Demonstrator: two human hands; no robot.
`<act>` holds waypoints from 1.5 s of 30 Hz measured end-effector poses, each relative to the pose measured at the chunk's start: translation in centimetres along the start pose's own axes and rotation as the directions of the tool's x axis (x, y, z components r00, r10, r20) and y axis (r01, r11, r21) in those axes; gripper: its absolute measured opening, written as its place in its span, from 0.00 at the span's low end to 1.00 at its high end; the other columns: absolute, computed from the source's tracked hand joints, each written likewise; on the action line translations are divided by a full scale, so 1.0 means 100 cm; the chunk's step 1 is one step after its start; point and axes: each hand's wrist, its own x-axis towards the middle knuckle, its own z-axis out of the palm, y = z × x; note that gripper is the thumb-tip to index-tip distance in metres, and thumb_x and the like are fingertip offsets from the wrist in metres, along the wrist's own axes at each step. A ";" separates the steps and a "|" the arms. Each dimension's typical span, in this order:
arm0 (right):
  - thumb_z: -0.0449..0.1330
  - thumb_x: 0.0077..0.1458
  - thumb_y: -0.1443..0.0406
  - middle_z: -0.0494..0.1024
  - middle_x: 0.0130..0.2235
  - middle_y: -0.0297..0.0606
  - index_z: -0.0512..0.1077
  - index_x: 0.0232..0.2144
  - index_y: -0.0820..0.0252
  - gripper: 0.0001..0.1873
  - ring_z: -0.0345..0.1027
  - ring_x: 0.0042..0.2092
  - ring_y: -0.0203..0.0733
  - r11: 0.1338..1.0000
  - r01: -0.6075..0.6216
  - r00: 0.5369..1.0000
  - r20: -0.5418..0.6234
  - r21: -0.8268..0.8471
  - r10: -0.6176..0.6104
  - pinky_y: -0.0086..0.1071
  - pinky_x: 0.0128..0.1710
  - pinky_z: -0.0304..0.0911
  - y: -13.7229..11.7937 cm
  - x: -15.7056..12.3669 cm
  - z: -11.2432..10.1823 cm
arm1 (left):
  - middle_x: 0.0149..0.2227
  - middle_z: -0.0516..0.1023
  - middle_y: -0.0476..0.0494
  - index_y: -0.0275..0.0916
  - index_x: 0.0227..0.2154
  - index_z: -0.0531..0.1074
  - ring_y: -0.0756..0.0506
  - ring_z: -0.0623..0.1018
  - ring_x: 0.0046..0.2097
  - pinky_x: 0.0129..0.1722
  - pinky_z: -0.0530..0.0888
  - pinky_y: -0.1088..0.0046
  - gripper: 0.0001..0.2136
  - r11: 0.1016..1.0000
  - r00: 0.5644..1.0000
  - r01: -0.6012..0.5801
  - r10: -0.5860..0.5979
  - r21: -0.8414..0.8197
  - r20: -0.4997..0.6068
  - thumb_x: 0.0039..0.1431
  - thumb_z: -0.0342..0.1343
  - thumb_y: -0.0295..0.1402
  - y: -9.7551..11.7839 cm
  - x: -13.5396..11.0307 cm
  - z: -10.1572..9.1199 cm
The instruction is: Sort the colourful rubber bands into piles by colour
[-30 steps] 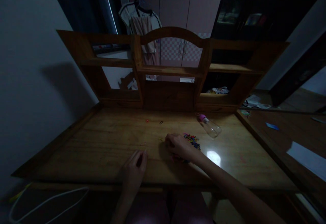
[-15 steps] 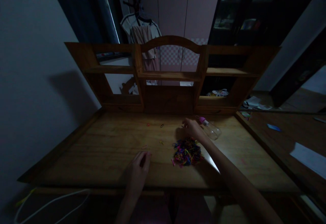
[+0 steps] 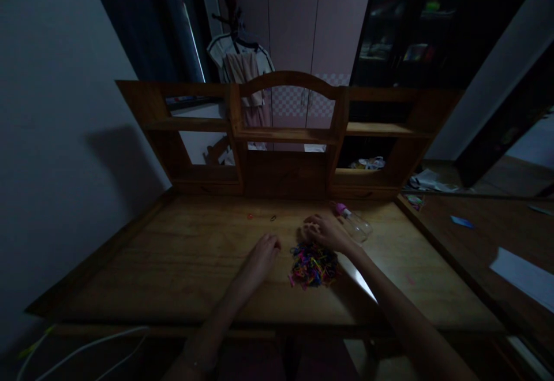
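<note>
A heap of small multicoloured rubber bands [image 3: 314,266] lies on the wooden desk. My right hand [image 3: 324,233] is at the far edge of the heap, fingers bent downward and drawn together; what they hold, if anything, is hidden. To the left of the heap, my left hand [image 3: 263,254] is low over the desk with its fingers curled in, and I cannot make out anything in its fingertips. Beyond it lie a small dark band [image 3: 273,218] and a small red-orange band [image 3: 250,216], apart from each other. A clear bottle with a pink top [image 3: 357,227] lies just right of my right hand.
A wooden shelf unit [image 3: 288,134] stands along the desk's back edge. At the right, a lower brown surface holds a white paper [image 3: 523,277] and a blue card [image 3: 461,221]. A white cable [image 3: 90,343] hangs by the front left edge.
My left hand has moved forward and right, to where a small yellow band was lying. My right hand has come slightly back toward the heap, its fingers lower.
</note>
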 end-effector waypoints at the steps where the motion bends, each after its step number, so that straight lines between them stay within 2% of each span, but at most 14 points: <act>1: 0.57 0.58 0.58 0.74 0.41 0.39 0.73 0.41 0.57 0.12 0.66 0.45 0.41 0.998 0.047 0.997 0.057 0.032 -0.049 0.32 0.45 0.60 -0.005 -0.003 0.000 | 0.37 0.71 0.44 0.40 0.32 0.69 0.44 0.73 0.41 0.44 0.71 0.66 0.07 0.999 1.000 -0.015 0.015 -0.042 0.014 0.57 0.49 0.23 0.003 -0.002 0.002; 5: 0.58 0.58 0.57 0.72 0.42 0.39 0.75 0.39 0.57 0.12 0.65 0.46 0.42 0.979 0.118 0.964 0.218 0.166 -0.153 0.34 0.48 0.59 -0.013 -0.017 0.003 | 0.37 0.72 0.44 0.41 0.33 0.70 0.45 0.73 0.40 0.42 0.71 0.67 0.06 0.987 0.998 -0.033 0.041 -0.156 0.046 0.59 0.48 0.26 0.019 -0.016 0.006; 10: 0.59 0.56 0.62 0.71 0.40 0.39 0.74 0.36 0.58 0.07 0.65 0.43 0.41 0.976 0.090 0.955 0.260 0.198 -0.141 0.33 0.46 0.60 -0.006 -0.035 -0.002 | 0.40 0.72 0.43 0.41 0.38 0.70 0.44 0.74 0.42 0.44 0.71 0.66 0.09 0.992 0.998 0.008 -0.016 -0.124 -0.066 0.64 0.45 0.34 0.017 -0.016 -0.001; 14: 0.58 0.56 0.64 0.71 0.41 0.38 0.73 0.38 0.58 0.07 0.65 0.44 0.41 0.972 0.049 0.968 0.230 0.228 -0.103 0.33 0.47 0.60 -0.010 -0.041 -0.008 | 0.44 0.71 0.40 0.40 0.43 0.69 0.43 0.73 0.47 0.49 0.68 0.65 0.11 0.997 0.986 0.062 -0.069 -0.048 -0.153 0.65 0.43 0.31 -0.012 0.018 -0.013; 18: 0.55 0.58 0.66 0.70 0.47 0.40 0.70 0.46 0.57 0.13 0.63 0.49 0.41 0.960 0.091 0.979 0.151 0.265 -0.135 0.34 0.51 0.58 -0.030 -0.031 -0.005 | 0.41 0.72 0.38 0.36 0.42 0.70 0.43 0.73 0.46 0.47 0.68 0.65 0.11 0.993 0.981 0.119 -0.121 -0.026 -0.150 0.60 0.45 0.24 -0.040 0.068 -0.016; 21: 0.55 0.58 0.68 0.72 0.46 0.40 0.71 0.45 0.58 0.13 0.62 0.50 0.42 0.956 0.205 0.954 0.175 0.212 -0.243 0.35 0.53 0.56 -0.045 -0.019 0.003 | 0.38 0.72 0.40 0.37 0.38 0.72 0.44 0.74 0.42 0.45 0.69 0.66 0.11 0.994 0.987 0.105 -0.108 -0.032 -0.117 0.58 0.46 0.22 -0.044 0.094 -0.009; 23: 0.54 0.58 0.69 0.73 0.43 0.40 0.72 0.43 0.59 0.11 0.64 0.48 0.42 0.953 0.253 0.935 0.210 0.164 -0.285 0.34 0.51 0.57 -0.050 -0.014 0.009 | 0.38 0.72 0.41 0.36 0.37 0.72 0.45 0.74 0.42 0.45 0.70 0.67 0.11 0.995 0.991 0.088 -0.092 -0.037 -0.099 0.58 0.45 0.21 -0.039 0.098 -0.005; 25: 0.54 0.59 0.68 0.74 0.40 0.40 0.73 0.39 0.61 0.09 0.66 0.44 0.41 0.956 0.264 0.931 0.225 0.130 -0.287 0.33 0.47 0.59 -0.049 -0.015 0.010 | 0.41 0.72 0.39 0.36 0.39 0.71 0.44 0.74 0.44 0.46 0.70 0.67 0.13 0.997 0.993 0.065 -0.069 -0.042 -0.095 0.58 0.44 0.21 -0.027 0.089 -0.004; 27: 0.53 0.60 0.66 0.74 0.37 0.40 0.73 0.35 0.61 0.09 0.66 0.40 0.40 0.961 0.254 0.935 0.228 0.105 -0.272 0.32 0.43 0.60 -0.044 -0.023 0.007 | 0.44 0.70 0.39 0.37 0.44 0.70 0.45 0.72 0.48 0.50 0.69 0.66 0.15 0.998 0.995 0.033 -0.038 -0.049 -0.097 0.60 0.42 0.21 -0.012 0.070 -0.006; 32: 0.54 0.60 0.64 0.74 0.33 0.38 0.74 0.32 0.59 0.09 0.66 0.37 0.41 0.976 0.195 0.951 0.224 0.094 -0.212 0.34 0.41 0.60 -0.026 -0.058 -0.011 | 0.47 0.69 0.43 0.43 0.48 0.70 0.46 0.71 0.51 0.54 0.67 0.67 0.18 0.995 0.998 -0.045 0.041 -0.092 -0.046 0.62 0.40 0.22 0.035 -0.005 -0.007; 35: 0.54 0.60 0.64 0.75 0.33 0.37 0.74 0.33 0.57 0.09 0.67 0.37 0.41 0.972 0.149 0.968 0.171 0.182 -0.181 0.38 0.46 0.59 -0.025 -0.073 -0.021 | 0.48 0.69 0.45 0.46 0.47 0.70 0.46 0.72 0.50 0.53 0.69 0.68 0.16 0.990 0.997 0.045 -0.052 -0.130 -0.057 0.64 0.40 0.26 0.060 -0.044 -0.003; 38: 0.52 0.62 0.62 0.75 0.35 0.38 0.73 0.34 0.57 0.11 0.67 0.40 0.42 0.959 0.092 0.992 0.057 0.268 -0.111 0.37 0.46 0.60 -0.024 -0.076 -0.030 | 0.51 0.68 0.44 0.45 0.50 0.67 0.45 0.71 0.54 0.55 0.68 0.65 0.14 0.967 0.977 0.167 -0.189 -0.192 -0.102 0.66 0.42 0.31 0.080 -0.068 0.007; 42: 0.49 0.64 0.59 0.74 0.41 0.40 0.73 0.37 0.57 0.13 0.65 0.46 0.44 0.977 -0.021 0.989 -0.136 0.213 0.051 0.39 0.49 0.58 -0.006 -0.071 -0.034 | 0.60 0.62 0.41 0.44 0.59 0.58 0.44 0.63 0.61 0.61 0.63 0.61 0.19 0.930 0.947 0.247 -0.291 -0.274 -0.136 0.66 0.44 0.38 0.097 -0.087 0.027; 45: 0.47 0.65 0.57 0.73 0.39 0.40 0.73 0.36 0.58 0.17 0.65 0.44 0.45 0.974 -0.151 0.974 -0.143 0.171 0.176 0.40 0.48 0.58 0.010 -0.075 -0.026 | 0.64 0.58 0.39 0.41 0.62 0.55 0.43 0.58 0.64 0.63 0.58 0.58 0.22 0.916 0.942 0.258 -0.309 -0.308 -0.128 0.67 0.43 0.39 0.103 -0.093 0.041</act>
